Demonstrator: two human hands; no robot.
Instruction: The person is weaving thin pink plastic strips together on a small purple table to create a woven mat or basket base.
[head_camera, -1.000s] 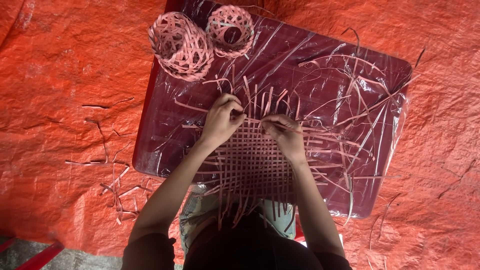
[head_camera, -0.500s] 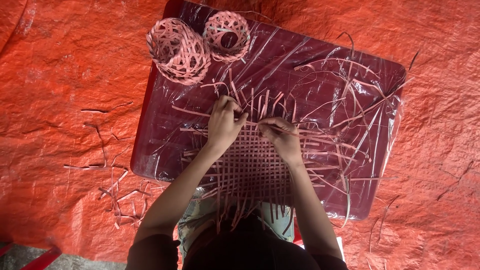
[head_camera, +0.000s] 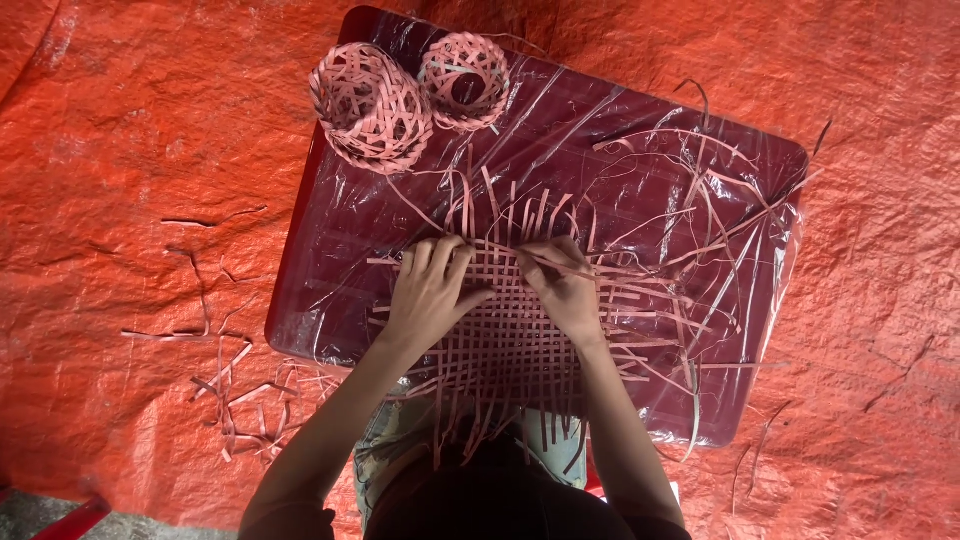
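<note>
Just one camera here, worn on the person's head, pointing pretty much straight down. The top of their head and knees sit at the bottom edge, both forearms run up from there to the middle of the frame. It's far enough back to catch the whole dark red surface (head_camera: 330, 260), which sits a bit skewed in the frame, plus a wide margin of the orange tarp (head_camera: 120, 150) on the floor all around it. No second view to compare overlap with.
</note>
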